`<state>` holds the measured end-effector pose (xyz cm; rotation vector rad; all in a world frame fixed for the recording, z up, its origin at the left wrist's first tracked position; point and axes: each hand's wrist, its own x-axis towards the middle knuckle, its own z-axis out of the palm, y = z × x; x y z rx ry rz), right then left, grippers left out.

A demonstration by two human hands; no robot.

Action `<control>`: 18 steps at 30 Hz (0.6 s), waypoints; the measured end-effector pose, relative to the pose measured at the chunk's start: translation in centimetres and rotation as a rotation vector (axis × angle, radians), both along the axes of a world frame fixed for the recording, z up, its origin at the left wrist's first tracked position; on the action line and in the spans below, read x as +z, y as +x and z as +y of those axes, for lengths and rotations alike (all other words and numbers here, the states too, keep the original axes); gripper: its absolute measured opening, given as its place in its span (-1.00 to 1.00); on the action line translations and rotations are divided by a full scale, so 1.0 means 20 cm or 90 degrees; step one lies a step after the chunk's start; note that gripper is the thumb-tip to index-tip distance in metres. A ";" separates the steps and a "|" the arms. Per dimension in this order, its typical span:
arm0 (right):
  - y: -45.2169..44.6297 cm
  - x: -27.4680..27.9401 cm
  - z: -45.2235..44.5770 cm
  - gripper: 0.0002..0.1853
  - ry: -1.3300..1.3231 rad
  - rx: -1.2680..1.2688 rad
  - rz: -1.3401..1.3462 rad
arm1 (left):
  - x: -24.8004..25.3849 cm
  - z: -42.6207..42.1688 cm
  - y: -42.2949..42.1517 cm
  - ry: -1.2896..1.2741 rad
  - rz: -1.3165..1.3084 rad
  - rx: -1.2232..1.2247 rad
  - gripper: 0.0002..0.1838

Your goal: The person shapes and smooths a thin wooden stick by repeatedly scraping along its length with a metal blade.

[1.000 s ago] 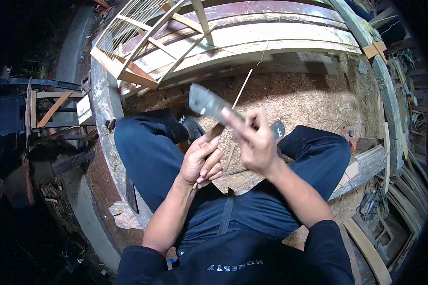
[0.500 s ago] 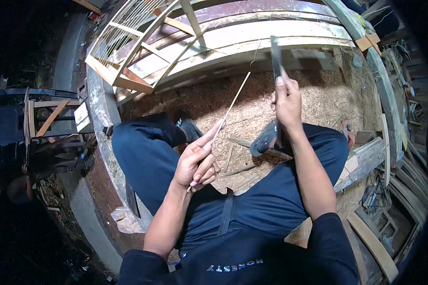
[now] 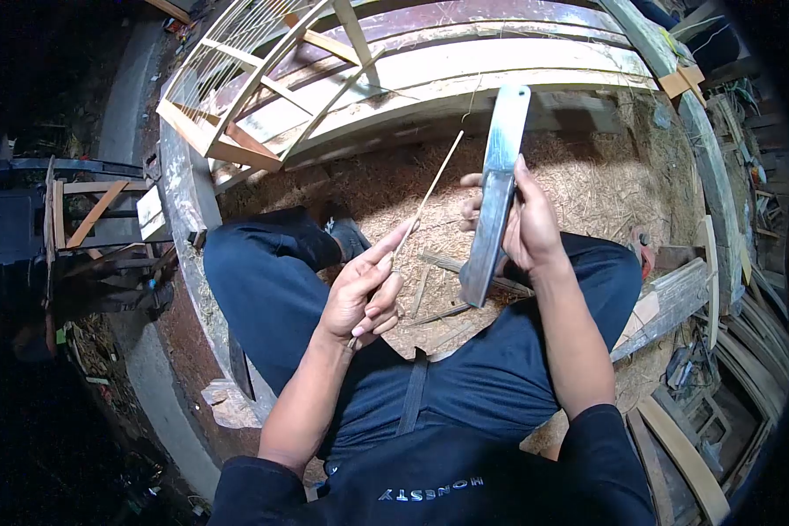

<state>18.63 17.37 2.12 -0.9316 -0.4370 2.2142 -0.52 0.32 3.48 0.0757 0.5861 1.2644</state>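
Observation:
My left hand is closed round a thin bamboo stick that slants up and to the right, its lower end showing below my palm. In my right hand is a large knife with a broad flat metal piece, a hole near its top end, and a long dark section running down past my fingers. My thumb lies along its right edge, and the other fingers show partly behind it. The knife is upright and slightly tilted, apart from the stick. Which section is the cutting blade I cannot tell.
A wooden frame with thin rods stands at upper left on a pale bench plank. Shavings cover the ground between my feet, with wood strips on it. Curved wooden pieces lie at lower right.
My right hand has turned the knife so its broad flat side shows, and its grip has loosened with fingers more spread. The left hand and stick have hardly moved.

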 end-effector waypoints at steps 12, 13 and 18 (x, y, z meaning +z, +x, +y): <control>-0.04 -0.11 -0.12 -0.56 0.547 0.106 -0.289 | -0.01 0.01 0.01 -0.050 0.141 0.003 -0.38; -0.06 -0.11 -0.14 -0.61 0.628 0.079 -0.335 | -0.02 0.01 0.01 -0.041 0.164 0.009 -0.38; -0.11 -0.10 -0.39 -0.62 0.863 0.127 -0.410 | -0.04 0.02 0.01 -0.045 0.207 0.052 -0.42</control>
